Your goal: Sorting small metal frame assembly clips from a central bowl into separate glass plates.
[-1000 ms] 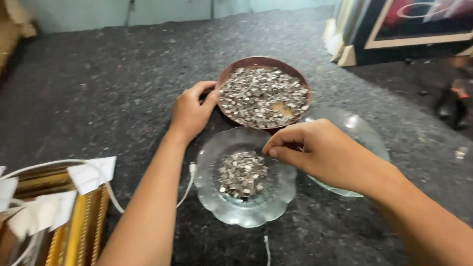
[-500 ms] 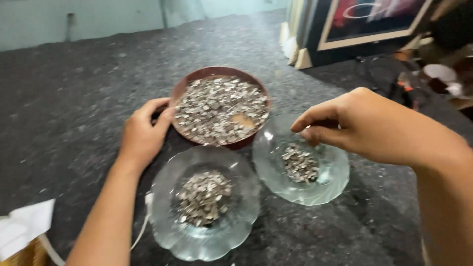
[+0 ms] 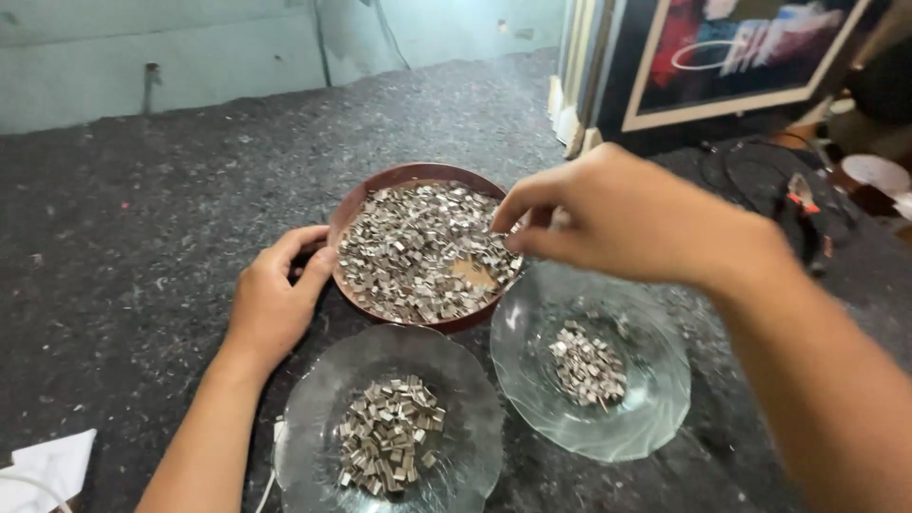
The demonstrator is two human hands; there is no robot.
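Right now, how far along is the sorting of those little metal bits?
Early on, I'd guess. Each of the two glass dishes, the near one and the right one, holds only a small heap. The right hand pinches at the edge of the brown bowl, which the left hand steadies. That bowl is almost full, so most remains.

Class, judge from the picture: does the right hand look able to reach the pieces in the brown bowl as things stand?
Probably yes. The right hand hovers at the brown bowl's rim, fingers pinched above the open heap of metal pieces; nothing covers them. The left hand only touches the far side.
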